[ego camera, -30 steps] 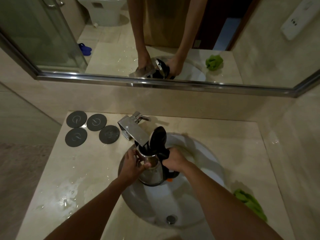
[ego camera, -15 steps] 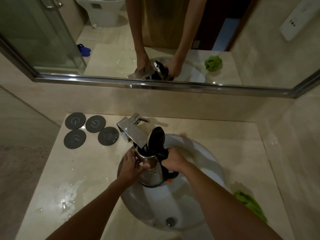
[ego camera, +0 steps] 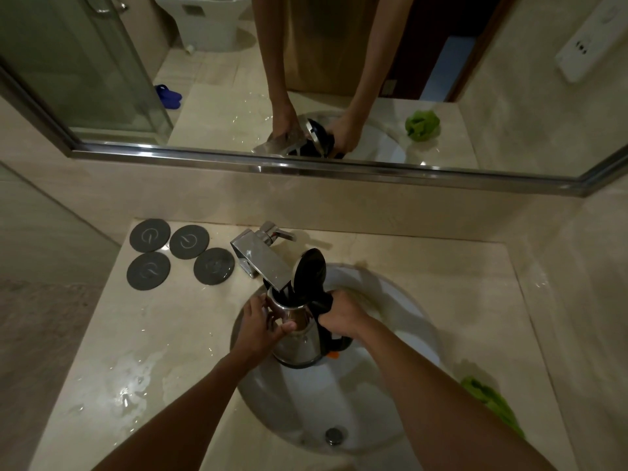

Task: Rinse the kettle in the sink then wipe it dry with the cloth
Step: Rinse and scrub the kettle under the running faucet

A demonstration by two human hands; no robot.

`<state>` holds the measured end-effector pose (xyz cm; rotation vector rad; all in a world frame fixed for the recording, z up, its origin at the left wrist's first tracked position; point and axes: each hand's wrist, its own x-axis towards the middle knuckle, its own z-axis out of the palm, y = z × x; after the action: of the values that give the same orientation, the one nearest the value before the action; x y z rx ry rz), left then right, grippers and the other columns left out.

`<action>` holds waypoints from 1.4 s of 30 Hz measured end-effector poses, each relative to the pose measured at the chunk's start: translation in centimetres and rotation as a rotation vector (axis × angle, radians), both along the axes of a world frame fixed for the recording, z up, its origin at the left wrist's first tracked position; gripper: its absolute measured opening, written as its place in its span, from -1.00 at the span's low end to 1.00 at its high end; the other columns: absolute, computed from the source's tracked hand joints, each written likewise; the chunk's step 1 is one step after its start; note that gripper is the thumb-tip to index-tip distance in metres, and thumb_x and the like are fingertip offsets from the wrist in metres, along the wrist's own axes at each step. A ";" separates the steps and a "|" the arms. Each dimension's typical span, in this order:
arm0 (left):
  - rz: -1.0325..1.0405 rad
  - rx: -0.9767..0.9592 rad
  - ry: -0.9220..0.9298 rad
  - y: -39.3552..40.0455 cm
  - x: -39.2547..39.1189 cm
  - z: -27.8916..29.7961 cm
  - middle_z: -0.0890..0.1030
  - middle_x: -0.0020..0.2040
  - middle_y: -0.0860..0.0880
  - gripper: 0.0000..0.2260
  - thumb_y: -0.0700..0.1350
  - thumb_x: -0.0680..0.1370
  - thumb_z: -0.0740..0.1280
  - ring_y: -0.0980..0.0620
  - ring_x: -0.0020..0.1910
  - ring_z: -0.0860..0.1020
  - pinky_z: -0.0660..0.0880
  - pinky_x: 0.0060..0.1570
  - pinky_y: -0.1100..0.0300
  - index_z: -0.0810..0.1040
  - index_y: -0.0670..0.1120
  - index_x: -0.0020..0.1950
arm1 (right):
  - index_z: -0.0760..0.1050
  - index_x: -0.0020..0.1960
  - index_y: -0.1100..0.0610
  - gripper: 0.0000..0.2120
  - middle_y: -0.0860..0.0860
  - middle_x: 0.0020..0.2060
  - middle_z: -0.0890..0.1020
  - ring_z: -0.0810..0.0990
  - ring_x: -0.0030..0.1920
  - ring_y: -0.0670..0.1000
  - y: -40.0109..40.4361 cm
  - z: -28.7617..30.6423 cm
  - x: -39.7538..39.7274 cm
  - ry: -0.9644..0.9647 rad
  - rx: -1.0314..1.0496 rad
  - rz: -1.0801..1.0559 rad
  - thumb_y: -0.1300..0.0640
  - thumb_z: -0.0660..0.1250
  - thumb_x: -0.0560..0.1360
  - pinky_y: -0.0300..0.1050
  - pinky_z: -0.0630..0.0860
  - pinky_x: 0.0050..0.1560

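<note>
- Sink basin (ego camera: 390, 433): drain (ego camera: 334, 435) uncovered nearest the viewer; open room below the kettle for draining.
- Green cloth (ego camera: 489, 399): on the counter just right of the rim; unused, so wiping not begun.
- Left hand (ego camera: 260, 326): fingers wrapped on the steel kettle (ego camera: 299, 345) body, steadying it.
- Right hand (ego camera: 341, 316): closed round the black handle; kettle upright over the basin, lid (ego camera: 311, 271) open, mouth under the faucet spout (ego camera: 263, 261), judged for filling.
- Four dark coasters (ego camera: 180, 254): back left, well apart.

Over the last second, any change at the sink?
Barely any. Both hands keep the same grip: left hand on the steel kettle body, right hand on its black handle, lid open under the chrome tap. Green cloth untouched on the counter.
</note>
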<state>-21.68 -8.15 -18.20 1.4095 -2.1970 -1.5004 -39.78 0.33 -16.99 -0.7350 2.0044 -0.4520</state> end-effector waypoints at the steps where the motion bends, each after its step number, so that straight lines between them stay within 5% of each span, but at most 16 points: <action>1: 0.003 0.002 -0.001 0.0 0.0 -0.1 0.28 0.37 -0.15 -0.24 0.02 0.35 0.53 -0.10 0.33 0.33 0.41 0.25 0.07 0.22 -0.14 0.41 | 0.55 -0.14 0.16 -0.91 0.16 -0.24 0.64 0.66 -0.21 0.15 0.0 0.0 0.0 -0.001 -0.002 0.001 0.19 0.37 0.36 -0.04 0.56 -0.28; 15: -0.009 0.004 0.002 -0.1 0.1 -0.6 0.27 0.37 -0.14 -0.18 0.06 0.33 0.53 -0.10 0.33 0.31 0.41 0.28 -0.02 0.19 -0.14 0.44 | 0.51 -0.24 0.13 -0.96 0.16 -0.29 0.62 0.67 -0.24 0.16 0.3 0.0 0.1 -0.005 -0.019 -0.019 0.20 0.37 0.35 -0.10 0.52 -0.36; 24: 0.001 0.019 0.061 0.2 0.6 -0.6 0.25 0.40 -0.15 -0.18 0.01 0.34 0.53 -0.07 0.35 0.30 0.33 0.22 0.18 0.18 -0.14 0.46 | 0.51 -0.23 0.11 -0.93 0.14 -0.26 0.62 0.66 -0.17 0.16 0.5 0.2 0.8 -0.009 -0.014 -0.043 0.16 0.36 0.30 -0.06 0.53 -0.28; 30: -0.005 0.000 0.079 0.3 0.8 -0.4 0.27 0.36 -0.13 -0.21 0.03 0.34 0.53 0.04 0.27 0.30 0.34 0.16 0.21 0.21 -0.13 0.44 | 0.60 -0.04 0.18 -0.80 0.16 -0.16 0.68 0.67 -0.15 0.12 0.7 0.2 1.0 0.004 0.002 -0.044 0.18 0.39 0.34 -0.04 0.61 -0.22; 36: -0.021 0.026 0.119 0.1 0.9 -0.4 0.25 0.37 -0.11 -0.19 0.05 0.33 0.54 0.11 0.21 0.29 0.33 0.04 0.35 0.20 -0.12 0.44 | 0.54 -0.17 0.12 -0.93 0.17 -0.19 0.67 0.67 -0.18 0.12 0.5 0.8 1.3 0.008 0.021 -0.045 0.24 0.36 0.35 -0.11 0.56 -0.31; 42: -0.028 0.062 0.154 -0.3 1.1 -0.3 0.26 0.28 0.00 -0.20 0.09 0.30 0.55 0.10 0.21 0.29 0.35 0.12 0.26 0.25 -0.10 0.40 | 0.53 -0.20 0.11 -0.93 0.10 -0.23 0.64 0.66 -0.18 0.08 0.4 1.3 1.6 -0.008 0.036 -0.077 0.25 0.35 0.35 -0.14 0.49 -0.29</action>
<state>-20.63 -8.46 -18.53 1.2392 -2.1036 -1.6405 -38.16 0.76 -15.74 -0.6352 2.0335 -0.4619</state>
